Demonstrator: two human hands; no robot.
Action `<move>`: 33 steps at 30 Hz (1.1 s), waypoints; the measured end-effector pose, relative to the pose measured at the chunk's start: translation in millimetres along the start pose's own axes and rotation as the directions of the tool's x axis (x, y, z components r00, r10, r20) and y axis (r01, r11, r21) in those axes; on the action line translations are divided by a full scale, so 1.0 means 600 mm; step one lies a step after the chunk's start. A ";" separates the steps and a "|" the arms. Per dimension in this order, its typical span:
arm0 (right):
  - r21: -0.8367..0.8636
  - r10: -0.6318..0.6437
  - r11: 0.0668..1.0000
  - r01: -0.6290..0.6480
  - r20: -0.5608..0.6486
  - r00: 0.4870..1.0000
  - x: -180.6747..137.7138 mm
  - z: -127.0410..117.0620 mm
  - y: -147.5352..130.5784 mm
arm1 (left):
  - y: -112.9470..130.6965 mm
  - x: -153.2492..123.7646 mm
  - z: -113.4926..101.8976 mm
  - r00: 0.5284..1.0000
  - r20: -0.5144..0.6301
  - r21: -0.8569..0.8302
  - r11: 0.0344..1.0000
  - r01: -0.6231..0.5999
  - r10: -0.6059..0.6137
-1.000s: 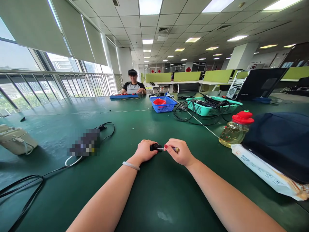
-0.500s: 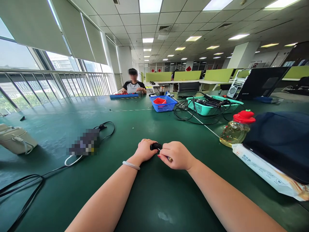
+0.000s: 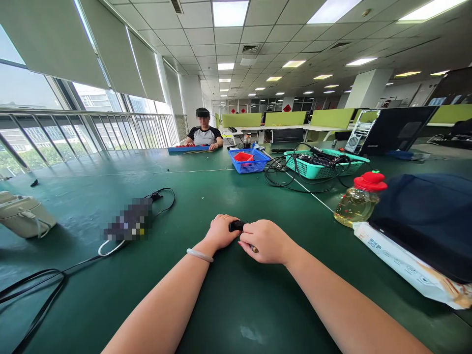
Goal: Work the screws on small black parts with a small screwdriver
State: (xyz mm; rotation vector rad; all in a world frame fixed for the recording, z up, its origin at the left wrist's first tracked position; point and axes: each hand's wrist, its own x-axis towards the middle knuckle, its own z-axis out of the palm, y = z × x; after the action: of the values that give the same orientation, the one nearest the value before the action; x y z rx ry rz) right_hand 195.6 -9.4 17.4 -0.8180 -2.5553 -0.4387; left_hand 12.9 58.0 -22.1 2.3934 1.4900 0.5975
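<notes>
My left hand (image 3: 222, 232), with a pale bangle (image 3: 199, 254) at its wrist, is closed on a small black object (image 3: 236, 225) low over the green table (image 3: 221, 305). The object's kind cannot be made out. Right beside it, my right hand (image 3: 268, 241) is closed around a slim tool (image 3: 254, 249). Only the tool's rounded, brownish-gold end shows below the fingers; the rest is hidden in the hand. The fingertips of my right hand meet the right side of the black object.
Ahead stand a blue basket (image 3: 249, 167) and a green basket (image 3: 313, 172) full of black cables. To the right are a red-lidded bottle (image 3: 356, 204), a wipes pack (image 3: 401, 260) and a dark bag (image 3: 427, 216). A person (image 3: 204, 132) sits across the table beside a blue tray (image 3: 188, 149).
My right hand has shifted slightly left and down against the black object. The tool's thin shaft, visible before, is now covered. The view has tilted up a little.
</notes>
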 end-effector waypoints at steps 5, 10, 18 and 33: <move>0.016 -0.003 1.000 0.004 -0.073 0.997 -0.004 0.002 0.007 | 0.000 0.000 -0.001 1.000 0.011 0.005 1.000 -0.004 0.004; 0.005 -0.029 1.000 0.029 -0.073 0.997 -0.003 0.003 0.004 | 0.003 -0.001 -0.003 1.000 0.016 0.005 1.000 -0.001 0.001; -0.018 -0.021 1.000 0.021 -0.044 0.999 -0.001 0.004 0.002 | 0.002 -0.001 -0.002 1.000 0.016 -0.005 1.000 0.007 -0.007; -0.040 -0.019 0.999 0.015 -0.095 0.995 -0.001 0.008 0.005 | -0.002 0.002 0.000 1.000 0.020 0.013 1.000 0.000 0.000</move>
State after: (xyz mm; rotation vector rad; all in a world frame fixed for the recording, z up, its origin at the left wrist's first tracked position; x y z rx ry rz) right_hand 196.4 -5.5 13.2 -0.7707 -2.4747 -0.5219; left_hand 12.5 59.5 -22.1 2.4019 1.4897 0.5648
